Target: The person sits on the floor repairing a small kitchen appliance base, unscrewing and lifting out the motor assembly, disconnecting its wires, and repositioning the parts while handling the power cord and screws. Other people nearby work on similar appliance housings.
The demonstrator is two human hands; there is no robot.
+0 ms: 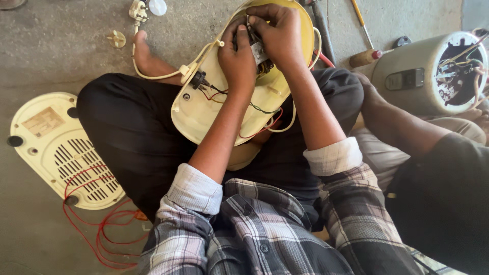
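Cream appliance shell [204, 114] holds a motor [257, 51] and wires; left hand [237, 58] and right hand [280, 33] both grip that motor.

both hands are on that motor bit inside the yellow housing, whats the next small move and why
Probably steady the yellow housing with the left hand and ease the small motor part free with the right hand. Both hands pinch that part, the housing rests loosely on the lap, and thin wires trail from it, so a gentle pull seems safer than a tug.
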